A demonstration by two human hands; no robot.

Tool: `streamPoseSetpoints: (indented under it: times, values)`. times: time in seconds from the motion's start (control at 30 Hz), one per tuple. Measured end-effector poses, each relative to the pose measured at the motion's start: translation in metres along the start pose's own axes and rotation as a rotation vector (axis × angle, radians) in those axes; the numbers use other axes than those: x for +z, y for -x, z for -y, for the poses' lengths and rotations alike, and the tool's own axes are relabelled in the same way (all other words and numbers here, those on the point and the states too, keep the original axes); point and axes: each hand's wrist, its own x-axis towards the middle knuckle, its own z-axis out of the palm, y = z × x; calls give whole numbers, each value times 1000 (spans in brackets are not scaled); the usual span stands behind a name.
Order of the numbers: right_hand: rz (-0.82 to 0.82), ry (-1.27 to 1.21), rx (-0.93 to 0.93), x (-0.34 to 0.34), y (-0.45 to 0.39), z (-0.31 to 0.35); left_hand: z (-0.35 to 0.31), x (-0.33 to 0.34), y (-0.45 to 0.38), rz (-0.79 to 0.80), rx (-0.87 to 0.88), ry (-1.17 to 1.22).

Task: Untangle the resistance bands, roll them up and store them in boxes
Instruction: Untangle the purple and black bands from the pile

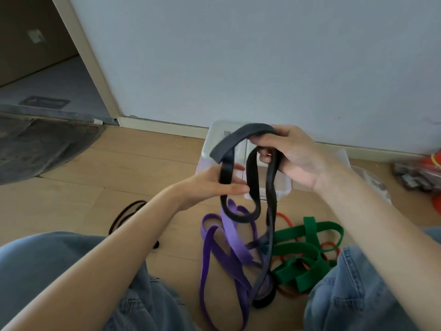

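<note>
Right fingers: curled around the top of the black band, gripping two gathered loops of it; the right hand is raised above the clear box.
Left fingers: thumb and fingers pinch one strand of the black band lower down; the left hand sits just left of the clear box, a little lower than the right hand.
Black band: lifted off the floor, hanging in long loops in front of the clear box; its lower end trails down into the pile nearer the person.
Purple band: lying in loose loops on the wooden floor, nearer the person than the clear box, tangled with the black band.
Green band: heaped on the floor to the right of the purple band.
Red band: thin, threaded under the green band.
Clear box: on the floor against the wall, partly hidden behind both hands.
Knees: in blue jeans, either side of the pile.
</note>
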Motion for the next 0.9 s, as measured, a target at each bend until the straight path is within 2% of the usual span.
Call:
streamPoseSetpoints:
  times: [0.07, 0.23, 0.33, 0.47, 0.67, 0.83, 0.9]
  values:
    - [26, 28, -3, -2, 3, 4, 0, -2, 0, 7, 16, 74]
    - [33, -243, -54, 12, -4, 20, -5, 27, -6, 83, 141, 173]
    - [-6, -301, -104, 37, -20, 28, -11, 23, -8, -67, 137, 216]
    - [-63, -392, -145, 72, -50, 29, -7, -27, 6, -241, 40, 121]
    - [-130, -345, -110, 123, -96, 2, 18, -108, 27, -354, -159, -157]
    - [-158, -241, -63, 152, -142, -21, 41, -181, 23, -524, -210, -655]
    - [-147, -172, -19, 159, -163, -40, 60, -199, 18, -533, -239, -815]
